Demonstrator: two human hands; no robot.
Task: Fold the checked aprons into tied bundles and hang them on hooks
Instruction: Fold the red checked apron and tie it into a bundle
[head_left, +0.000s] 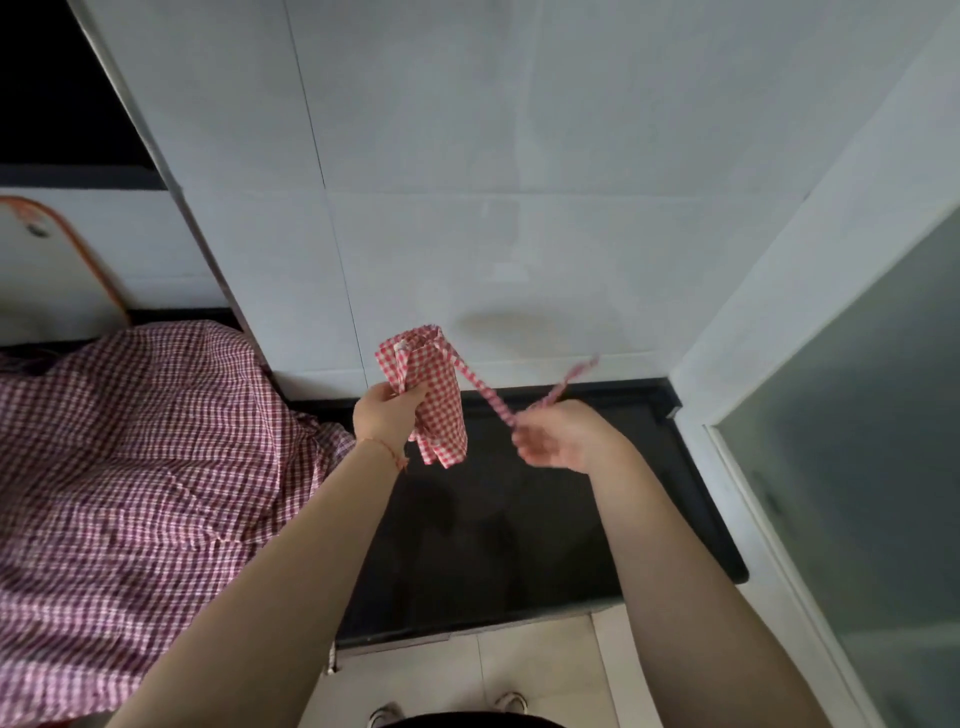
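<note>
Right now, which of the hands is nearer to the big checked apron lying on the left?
Left. The left hand, gripping the folded red-checked bundle, is just right of the big apron's edge. The right hand, holding the bundle's strap, is farther right, over the black counter.

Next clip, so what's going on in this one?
A person stands at a dark counter by a tiled wall, bundling a red checked apron. The left hand grips the folded apron upright. The right hand, blurred, has the apron's strap in its grip and pulls it out to the side, apparently to wrap or tie the bundle. The bundle is not tied yet. A darker checked cloth lies spread on the left. No hook is in view.
</note>
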